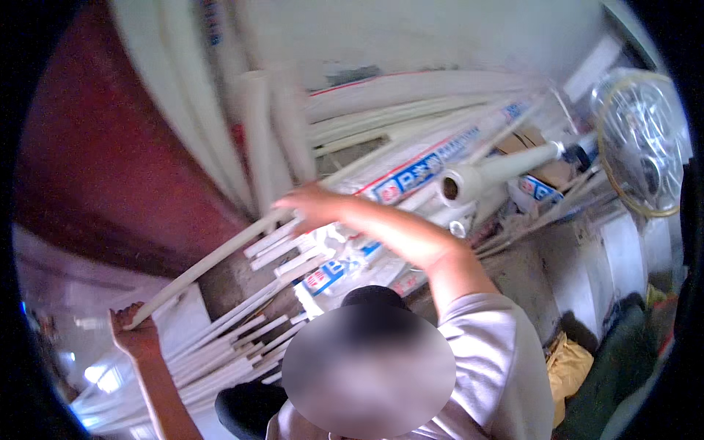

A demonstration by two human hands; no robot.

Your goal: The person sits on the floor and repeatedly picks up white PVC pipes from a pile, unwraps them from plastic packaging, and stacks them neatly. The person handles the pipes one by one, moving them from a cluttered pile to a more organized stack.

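A long white plastic pipe (214,258) slants across the floor area before me, bowed by the lens. My left hand (135,324), low at the left, is closed around its near end. Farther up the same pipe is my right hand (316,209), blurred, with fingers and thumb on either side of it; the fingertips are partly hidden. Under and beside my right forearm lie short white pipe pieces (269,247) and clear plastic wrapping with blue and red print (330,275). A bundle of thinner white pipes (225,341) lies between my left hand and my body.
A wide white pipe with a socket end (454,187) lies to the right, near printed pipe wrapping (418,170). Tall white pipes (258,137) stand against a dark red panel (110,148). A round plastic-wrapped item (638,143) sits far right, above a brown bag (572,363).
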